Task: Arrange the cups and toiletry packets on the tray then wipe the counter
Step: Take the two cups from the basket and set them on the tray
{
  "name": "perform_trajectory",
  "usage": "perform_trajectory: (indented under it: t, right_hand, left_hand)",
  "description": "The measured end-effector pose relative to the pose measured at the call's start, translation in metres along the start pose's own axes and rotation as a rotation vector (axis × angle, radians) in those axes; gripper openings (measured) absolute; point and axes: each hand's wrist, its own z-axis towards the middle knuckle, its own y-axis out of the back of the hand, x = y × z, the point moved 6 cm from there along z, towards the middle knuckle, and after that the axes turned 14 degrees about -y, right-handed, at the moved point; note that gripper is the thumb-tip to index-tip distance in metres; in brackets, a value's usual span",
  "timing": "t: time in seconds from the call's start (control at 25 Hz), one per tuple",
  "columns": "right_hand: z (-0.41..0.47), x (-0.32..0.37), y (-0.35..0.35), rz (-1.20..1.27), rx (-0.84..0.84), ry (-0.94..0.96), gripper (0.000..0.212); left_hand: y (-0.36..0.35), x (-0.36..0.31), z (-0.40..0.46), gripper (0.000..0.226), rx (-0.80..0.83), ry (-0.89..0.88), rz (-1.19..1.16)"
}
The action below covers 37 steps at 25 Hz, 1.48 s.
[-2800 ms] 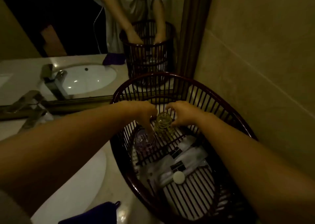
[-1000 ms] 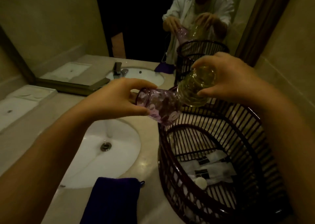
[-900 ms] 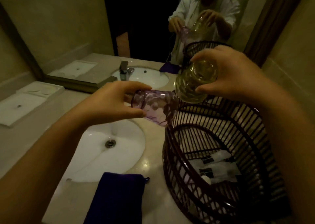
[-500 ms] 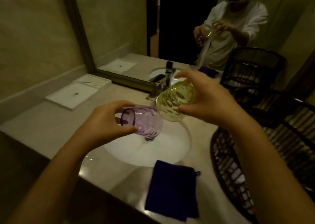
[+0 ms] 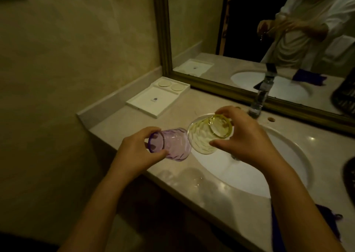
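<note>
My left hand (image 5: pixel 134 152) grips a purple glass cup (image 5: pixel 172 146), tilted on its side in the air above the counter's front edge. My right hand (image 5: pixel 247 138) holds a yellow glass cup (image 5: pixel 203 136), also tipped, just left of the sink. The two cups almost touch. A white rectangular tray (image 5: pixel 153 100) lies at the counter's far left corner by the wall, with two round coasters (image 5: pixel 170 84) at its back. The dark blue cloth (image 5: pixel 330 226) shows at the lower right, partly hidden by my right arm.
The white sink basin (image 5: pixel 278 167) sits under my right hand, with the faucet (image 5: pixel 258 102) behind it at the mirror's frame. A dark slatted basket (image 5: pixel 349 177) pokes in at the right edge. The mirror (image 5: pixel 249 31) reflects a person in white.
Both hands have carried the cups leftward, from above the basket to the left of the sink. The view has swung left, bringing the white tray into sight and leaving the basket at the right edge.
</note>
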Motion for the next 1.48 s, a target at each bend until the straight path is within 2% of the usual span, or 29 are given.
perform_trajectory:
  t: [0.24,0.6,0.8,1.2,1.48]
  right_hand:
    - [0.07,0.007,-0.054,0.026,0.037,-0.01,0.065]
    - [0.186,0.03,-0.133,0.128,0.099,-0.038,0.067]
    - [0.222,0.032,-0.16,0.092,0.066,-0.102,0.065]
    - [0.298,0.051,-0.197,0.002,-0.164,-0.342,0.066]
    - [0.35,0.034,-0.212,-0.027,-0.209,-0.437,0.066]
  left_hand:
    - [0.011,0.06,0.048,0.07,-0.115,0.06,-0.062]
    - [0.04,0.133,0.15,0.051,-0.175,0.066,-0.091]
    - [0.043,0.174,0.199,0.049,-0.117,0.024,-0.143]
    - [0.055,0.255,0.337,0.05,0.106,-0.169,-0.273]
    - [0.034,0.292,0.403,0.052,0.148,-0.194,-0.269]
